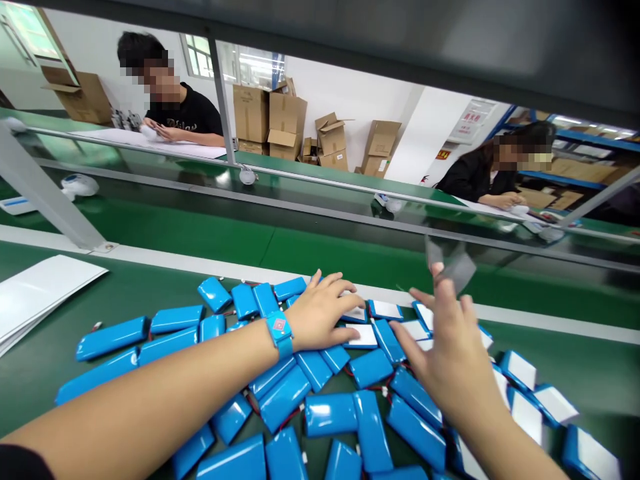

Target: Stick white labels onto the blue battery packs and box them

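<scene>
My left hand (pixel 325 313) lies over the far rows of blue battery packs (pixel 333 413), fingers spread, touching packs near a white-topped one (pixel 361 335). A blue wrist band (pixel 281 333) circles that wrist. To the right, my right hand (pixel 453 340) is raised with its fingers apart and slightly blurred. Thin, see-through grey pieces of film (pixel 459 268) show at its fingertips; whether they cling or are in the air I cannot tell. Several packs at the right carry white rectangles (pixel 527 417) on top. Thin red and black leads with small white connectors run between the packs.
White sheets (pixel 45 290) lie at the left on the green bench. A slanted metal post (pixel 47 183) and a rail cross beyond the packs. Across the bench sit a person in black (pixel 193 117) and another person (pixel 470 173). Cardboard boxes (pixel 287 120) stand behind.
</scene>
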Demonstrator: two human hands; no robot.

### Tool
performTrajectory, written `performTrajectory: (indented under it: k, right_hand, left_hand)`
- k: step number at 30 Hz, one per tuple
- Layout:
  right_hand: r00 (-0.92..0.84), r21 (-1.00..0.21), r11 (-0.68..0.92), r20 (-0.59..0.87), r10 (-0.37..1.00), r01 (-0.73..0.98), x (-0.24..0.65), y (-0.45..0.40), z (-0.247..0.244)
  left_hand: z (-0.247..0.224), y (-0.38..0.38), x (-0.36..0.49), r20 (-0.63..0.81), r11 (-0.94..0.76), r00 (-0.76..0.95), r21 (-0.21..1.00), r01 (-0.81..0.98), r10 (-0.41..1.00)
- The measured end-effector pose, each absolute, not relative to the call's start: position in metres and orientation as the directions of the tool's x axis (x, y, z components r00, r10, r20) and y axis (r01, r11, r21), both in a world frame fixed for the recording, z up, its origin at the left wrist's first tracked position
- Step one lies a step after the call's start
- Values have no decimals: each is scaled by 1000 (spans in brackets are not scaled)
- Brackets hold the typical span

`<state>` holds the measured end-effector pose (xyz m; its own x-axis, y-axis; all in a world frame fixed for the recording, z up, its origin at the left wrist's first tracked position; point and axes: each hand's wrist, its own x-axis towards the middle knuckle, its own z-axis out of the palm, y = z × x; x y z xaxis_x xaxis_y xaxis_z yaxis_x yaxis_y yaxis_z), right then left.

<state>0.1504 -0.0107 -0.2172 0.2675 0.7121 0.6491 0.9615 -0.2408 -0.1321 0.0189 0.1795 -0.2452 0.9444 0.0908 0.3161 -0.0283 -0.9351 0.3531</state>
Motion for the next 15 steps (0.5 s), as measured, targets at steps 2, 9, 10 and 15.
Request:
performTrajectory:
  k: [2,9,10,15]
  right_hand:
    - [480,-518,-198,496,724,832,169,-12,-208]
    - [340,-743,-180,67,938,644,212,8,-207]
    - [319,-741,-174,57,946,649,214,11,-208]
    - [230,-697,-120,66,971,707,220,15,-223]
  left_hand:
    - [-242,178,18,338,-946,941,305,-114,-4]
    - [-223,166,24,312,-948,934,203,-245,-175]
    - [-220,164,27,300,-949,936,194,-248,-183]
    - [-221,153,42,253,-946,937,153,-285,-241]
